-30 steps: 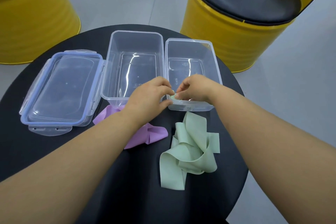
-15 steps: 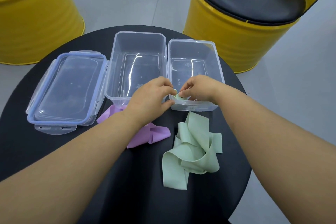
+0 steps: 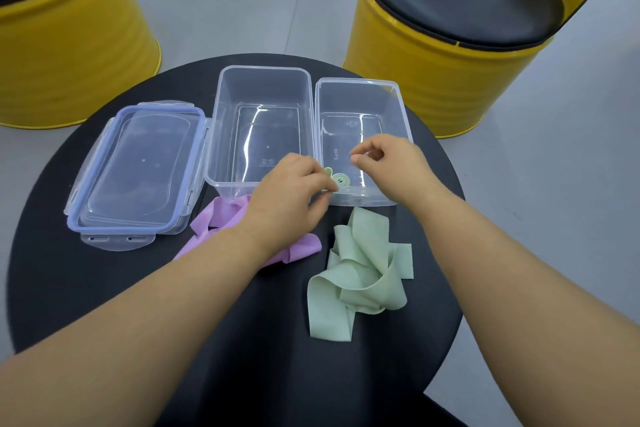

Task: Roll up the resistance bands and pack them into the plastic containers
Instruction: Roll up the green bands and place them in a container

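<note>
A small rolled green band [image 3: 341,180] lies inside the right clear container [image 3: 401,107], at its near left corner. My left hand [image 3: 294,194] pinches the roll's left side with curled fingertips. Just right of the roll, my right hand [image 3: 391,163] hovers over the same container with loosely curled fingers and holds nothing. The middle clear container [image 3: 221,121] holds nothing. A loose green band [image 3: 360,277] lies crumpled on the black table [image 3: 86,288] in front of the right container. A purple band [image 3: 221,218] is partly hidden under my left forearm.
Stacked clear lids with a blue rim [image 3: 138,166] sit left of the containers. Two yellow drum stools with black seats stand on the grey floor beyond the table, one at the left [image 3: 69,45] and one at the right [image 3: 433,73].
Both hands pinched the green roll at the right container's near edge. Now the roll sits inside the container and my right hand has let go and lifted away to the right.
</note>
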